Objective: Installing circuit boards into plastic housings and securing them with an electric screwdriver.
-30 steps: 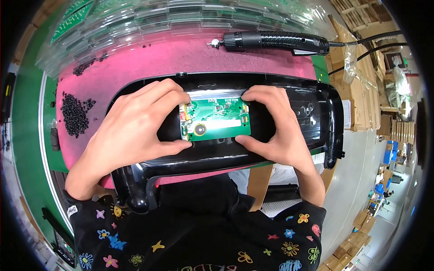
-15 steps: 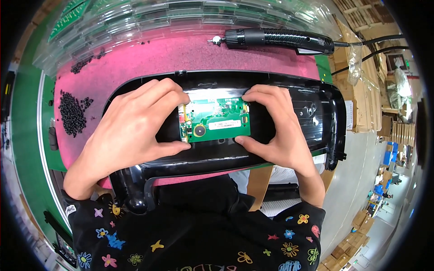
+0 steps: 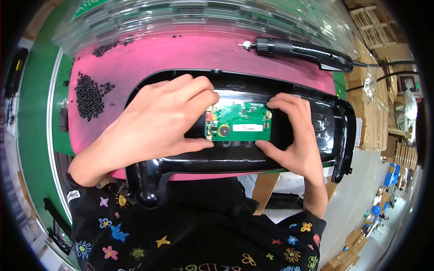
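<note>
Both hands grip a green circuit board (image 3: 244, 118) by its short ends, over the hollow of a long black plastic housing (image 3: 226, 162). My left hand (image 3: 167, 115) pinches the left end, thumb at the near corner and fingers at the far one. At the right end, my right hand (image 3: 296, 140) holds the corners the same way. A round buzzer-like part (image 3: 224, 131) and a white label (image 3: 247, 128) show on the board's upper face. Whether the board touches the housing floor I cannot tell.
The housing lies on a pink mat (image 3: 149, 56). Heaps of small black screws (image 3: 89, 99) are at its left. A black electric screwdriver (image 3: 303, 52) lies at the far right, its cord running right. Stacked clear plastic trays (image 3: 181, 18) line the back. Cardboard boxes (image 3: 373, 104) stand at the right.
The whole scene has shifted right in the picture, as the view moved. Both hands keep their hold on the circuit board, which stays over the housing.
</note>
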Motion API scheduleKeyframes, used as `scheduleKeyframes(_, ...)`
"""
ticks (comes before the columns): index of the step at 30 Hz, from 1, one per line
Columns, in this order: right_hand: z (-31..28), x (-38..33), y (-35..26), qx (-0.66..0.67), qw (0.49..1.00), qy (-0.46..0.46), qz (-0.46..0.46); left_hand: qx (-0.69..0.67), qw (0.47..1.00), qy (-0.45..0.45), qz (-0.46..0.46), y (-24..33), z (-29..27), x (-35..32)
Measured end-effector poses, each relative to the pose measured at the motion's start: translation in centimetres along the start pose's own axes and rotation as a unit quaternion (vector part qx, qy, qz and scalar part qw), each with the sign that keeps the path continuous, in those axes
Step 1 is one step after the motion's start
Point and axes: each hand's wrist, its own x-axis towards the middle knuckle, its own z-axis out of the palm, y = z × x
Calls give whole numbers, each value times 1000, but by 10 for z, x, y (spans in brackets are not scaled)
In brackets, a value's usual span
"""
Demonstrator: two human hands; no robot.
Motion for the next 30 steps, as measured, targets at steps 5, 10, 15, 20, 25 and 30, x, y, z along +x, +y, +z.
scheduleKeyframes(5, 1, 1, -3, -12, 1000, -4, 3, 12, 1000, -5, 9, -2, 0, -4)
scheduleKeyframes(10, 4, 1, -5, -13, 1000, 6, 3, 35, 998, 17, 46, -7, 6, -7)
scheduleKeyframes(15, 4, 1, -11, -27, 1000, -10, 6, 77, 996, 2, 48, -4, 5, -15)
scheduleKeyframes(20, -4, -5, -12, 71, 993, -44, 80, -4, 994, 98, 50, -14, -21, -28)
scheduleKeyframes(25, -55, -2, 12, -15, 981, 157, 116, 169, 968, 148, -115, -77, -59, -53)
scheduleKeyframes(30, -101, 18, 74, -53, 960, 171, 214, 143, 933, -37, -327, -76, -71, -58)
